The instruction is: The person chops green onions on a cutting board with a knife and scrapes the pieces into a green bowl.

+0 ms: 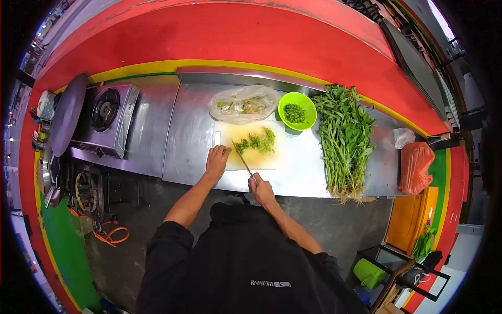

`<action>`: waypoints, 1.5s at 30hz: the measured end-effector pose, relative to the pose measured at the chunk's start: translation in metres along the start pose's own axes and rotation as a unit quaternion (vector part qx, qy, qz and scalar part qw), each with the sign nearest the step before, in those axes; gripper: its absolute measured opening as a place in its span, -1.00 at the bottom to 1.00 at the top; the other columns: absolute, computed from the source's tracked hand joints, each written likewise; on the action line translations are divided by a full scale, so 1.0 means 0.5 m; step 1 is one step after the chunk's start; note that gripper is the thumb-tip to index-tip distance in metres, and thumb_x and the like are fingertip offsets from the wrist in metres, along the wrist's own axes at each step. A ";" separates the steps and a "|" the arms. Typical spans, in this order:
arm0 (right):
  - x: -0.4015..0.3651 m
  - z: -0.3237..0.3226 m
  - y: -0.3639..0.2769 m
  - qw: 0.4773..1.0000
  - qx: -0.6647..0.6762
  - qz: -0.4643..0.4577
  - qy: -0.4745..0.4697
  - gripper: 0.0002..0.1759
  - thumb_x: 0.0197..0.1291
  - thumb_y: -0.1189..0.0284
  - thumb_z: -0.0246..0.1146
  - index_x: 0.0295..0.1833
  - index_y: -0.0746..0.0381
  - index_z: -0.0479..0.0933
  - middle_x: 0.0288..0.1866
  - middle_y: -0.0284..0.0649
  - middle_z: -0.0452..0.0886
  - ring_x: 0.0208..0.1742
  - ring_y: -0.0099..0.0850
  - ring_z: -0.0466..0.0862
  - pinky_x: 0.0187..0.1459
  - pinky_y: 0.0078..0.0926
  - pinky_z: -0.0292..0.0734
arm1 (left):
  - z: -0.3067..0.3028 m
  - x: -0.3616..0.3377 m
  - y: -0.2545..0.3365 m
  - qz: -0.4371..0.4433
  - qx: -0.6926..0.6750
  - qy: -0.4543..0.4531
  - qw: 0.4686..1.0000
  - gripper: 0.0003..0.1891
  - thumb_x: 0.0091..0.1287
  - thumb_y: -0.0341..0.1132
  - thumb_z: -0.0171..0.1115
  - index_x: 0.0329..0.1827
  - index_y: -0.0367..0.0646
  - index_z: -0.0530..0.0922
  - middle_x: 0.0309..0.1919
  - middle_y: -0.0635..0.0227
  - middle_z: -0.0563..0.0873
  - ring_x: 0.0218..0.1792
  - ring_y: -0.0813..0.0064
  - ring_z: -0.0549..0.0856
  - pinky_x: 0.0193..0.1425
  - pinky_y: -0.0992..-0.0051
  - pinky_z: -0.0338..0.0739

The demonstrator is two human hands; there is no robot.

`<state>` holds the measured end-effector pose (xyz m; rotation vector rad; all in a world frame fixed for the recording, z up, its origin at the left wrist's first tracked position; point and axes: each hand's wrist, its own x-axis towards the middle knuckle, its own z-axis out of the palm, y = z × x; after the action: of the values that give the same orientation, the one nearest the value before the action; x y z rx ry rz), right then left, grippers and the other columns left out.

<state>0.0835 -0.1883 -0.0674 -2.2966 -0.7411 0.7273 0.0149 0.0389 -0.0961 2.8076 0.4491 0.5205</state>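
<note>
Between our two hands, knife runs diagonally: handle in right hand, blade pointing forward-left, tip by the chopped greens. Right hand is closed round the handle, at the near edge of the cutting board. Left hand is at the board's left side, fingers curled in narrow, close to the blade tip; we can't tell if they pinch anything.

Chopped greens lie on the board, forward-right of left hand and forward of right hand. Loose piles: darker green nearest the left hand, paler at the far right. Board is white with a yellowish stain, flat on the metal desk.

Ahead of both hands, past the board's far edge: clear plastic bag with plant pieces showing through. Forward-right of right hand: lime-green bowl holding finely cut greens. Further right of that hand: big bundle of leafy stalks, roots toward us, leaves away. Well right, past the bundle: red plastic bag. Well left of left hand: gas stove.
</note>
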 end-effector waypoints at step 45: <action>-0.026 0.036 -0.026 0.999 -0.034 -0.019 0.009 -0.77 0.53 0.21 0.08 -0.01 0.15 0.37 -0.49 0.28 0.62 -0.38 0.37 0.64 -0.34 0.33 0.50 | -0.015 0.004 0.001 0.042 -0.023 -0.022 0.999 -0.80 0.22 -0.45 0.24 -0.15 -0.11 0.77 -0.17 0.40 0.76 -0.04 0.38 0.68 0.12 0.28 0.42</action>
<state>0.0586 -0.1812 -0.0666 -2.3406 -0.8109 0.6729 0.0141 0.0407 -0.0888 2.7978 0.3064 0.4793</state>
